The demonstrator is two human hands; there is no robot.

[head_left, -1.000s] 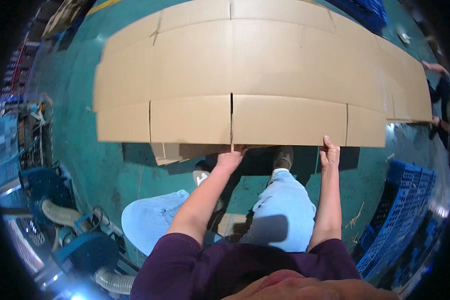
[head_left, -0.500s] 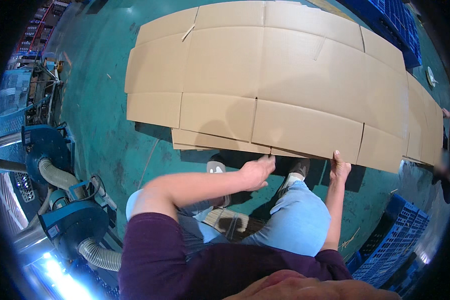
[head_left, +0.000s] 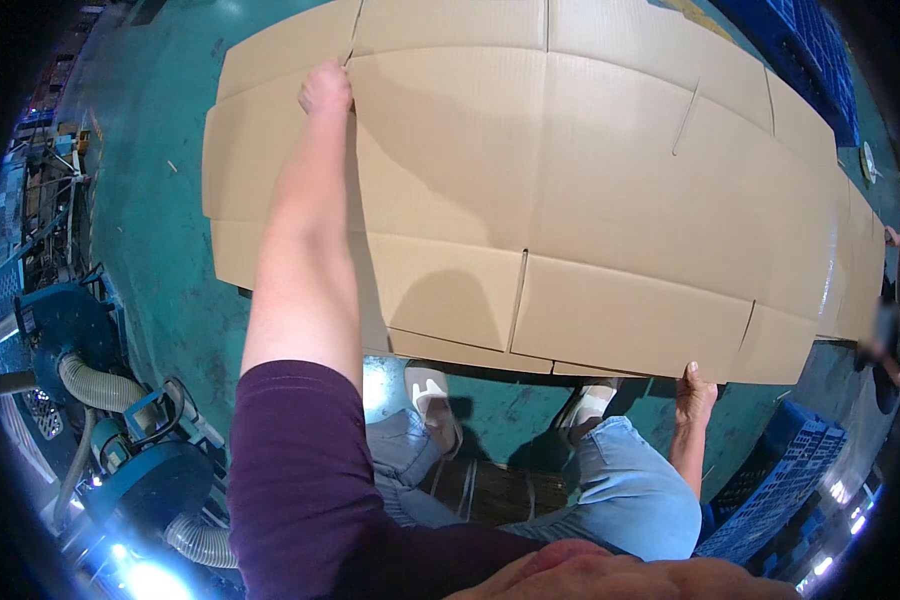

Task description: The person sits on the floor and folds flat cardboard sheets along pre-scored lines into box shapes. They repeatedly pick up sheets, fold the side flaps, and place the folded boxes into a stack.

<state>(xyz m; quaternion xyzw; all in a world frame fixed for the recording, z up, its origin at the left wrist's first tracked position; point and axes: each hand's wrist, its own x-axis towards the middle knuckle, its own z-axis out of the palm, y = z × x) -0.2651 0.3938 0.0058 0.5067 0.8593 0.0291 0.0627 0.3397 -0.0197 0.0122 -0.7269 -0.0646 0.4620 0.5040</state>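
Observation:
A large flattened cardboard box (head_left: 450, 150), creased and slotted, spreads out in front of me. My left hand (head_left: 327, 88) reaches across it to the far left slot. Its fingers are closed at the slot's end, on a thin loose cardboard strip that they mostly hide. On the near right edge, my right hand (head_left: 694, 398) grips the sheet, thumb on top and fingers underneath. Another thin strip or mark (head_left: 686, 118) shows on the sheet's right part. Beneath the near edge, the edge of a lower cardboard sheet (head_left: 440, 348) peeks out.
Blue plastic pallets stand at the far right (head_left: 805, 60) and near right (head_left: 780, 480). Machines with ribbed hoses (head_left: 100, 385) are on the left, over a green floor (head_left: 155, 200). At the right rim, another person's hand (head_left: 892, 237) is by more cardboard (head_left: 858, 260).
My left hand has gone from the near edge to the far left slot, onto the loose strip there. The sheet appears lower and larger in view; my right hand keeps its edge grip.

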